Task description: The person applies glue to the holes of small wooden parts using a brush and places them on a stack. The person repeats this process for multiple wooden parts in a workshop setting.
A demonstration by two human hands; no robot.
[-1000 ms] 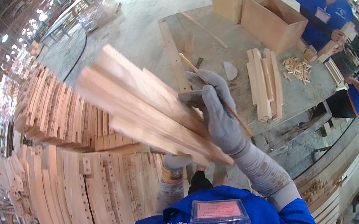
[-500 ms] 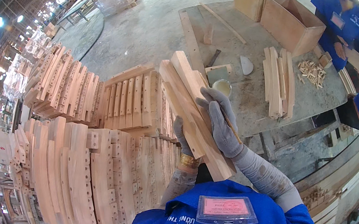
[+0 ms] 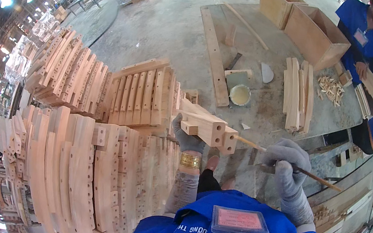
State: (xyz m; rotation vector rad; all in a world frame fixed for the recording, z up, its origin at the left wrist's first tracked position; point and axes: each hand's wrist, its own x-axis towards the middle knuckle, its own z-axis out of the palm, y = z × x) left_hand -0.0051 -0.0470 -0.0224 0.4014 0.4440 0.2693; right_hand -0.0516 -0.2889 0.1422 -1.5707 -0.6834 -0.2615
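Note:
In my gloved left hand (image 3: 188,133), wrapped round their near side, are several wooden bars (image 3: 202,121). Their square ends, each with drilled round holes, face right. My gloved right hand (image 3: 287,163) is closed on a thin wooden stick (image 3: 319,179). The stick's pale tip reaches to the end of the bars, at or very close to the holes; whether it enters one I cannot tell. Beyond the bars, on the table, stands a small can of pale yellowish liquid (image 3: 239,95).
Stacks of curved, drilled wooden parts (image 3: 78,163) fill the left side. The grey table (image 3: 264,109) carries a long plank (image 3: 214,58), a bundle of bars (image 3: 298,94), a dowel pile (image 3: 331,90) and wooden boxes (image 3: 316,37). Two co-workers in blue stand at the far right.
My right hand has left the bars and moved right, with the stick now pointing at their ends. The bars have turned from steeply slanted to nearly level, holes facing right.

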